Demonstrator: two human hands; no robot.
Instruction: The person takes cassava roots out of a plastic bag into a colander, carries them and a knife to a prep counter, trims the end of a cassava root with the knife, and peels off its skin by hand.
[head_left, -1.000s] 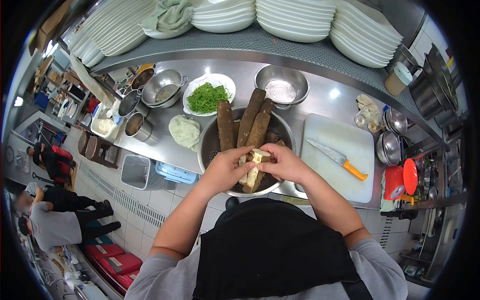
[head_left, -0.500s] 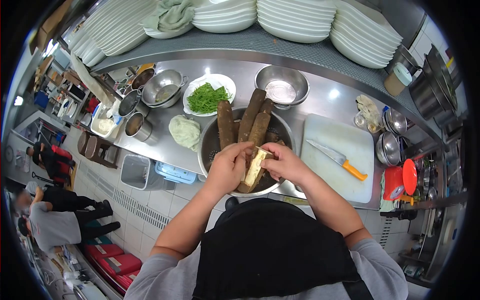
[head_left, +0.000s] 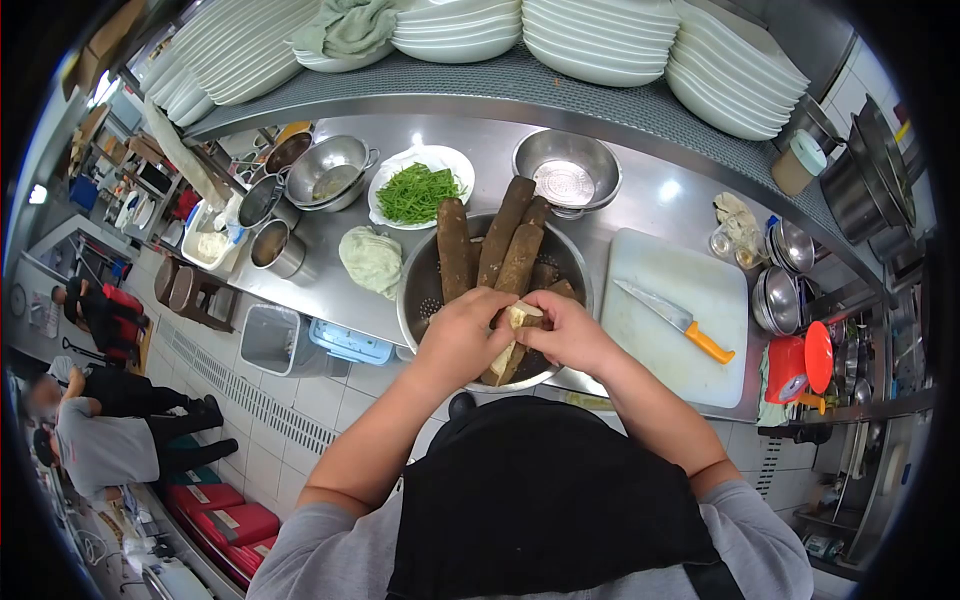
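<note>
Over a perforated metal colander point(head_left: 413, 305), both hands work on a partly peeled cassava root point(head_left: 522, 317), its pale yellow flesh showing beside rough brown skin. My left hand point(head_left: 465, 330) is closed around its left side. The fingers and thumb of my right hand point(head_left: 570, 332) pinch its upper right edge, where brown skin is at the thumb. My fingers partly hide the root. Several long, unpeeled brown roots point(head_left: 502, 232) lean in the colander just beyond my hands.
Right of the colander, a knife point(head_left: 675, 318) with an orange handle lies on a white cutting board point(head_left: 660, 375). Behind are a plate of chopped greens point(head_left: 418, 194) and a metal bowl point(head_left: 567, 170). A crumpled cloth point(head_left: 370, 262) lies left. A shelf point(head_left: 480, 85) with stacked plates overhangs the counter.
My hands have drawn closer together over the root. My left fingers now cover more of the pale flesh, and the root has turned slightly in my grip.
</note>
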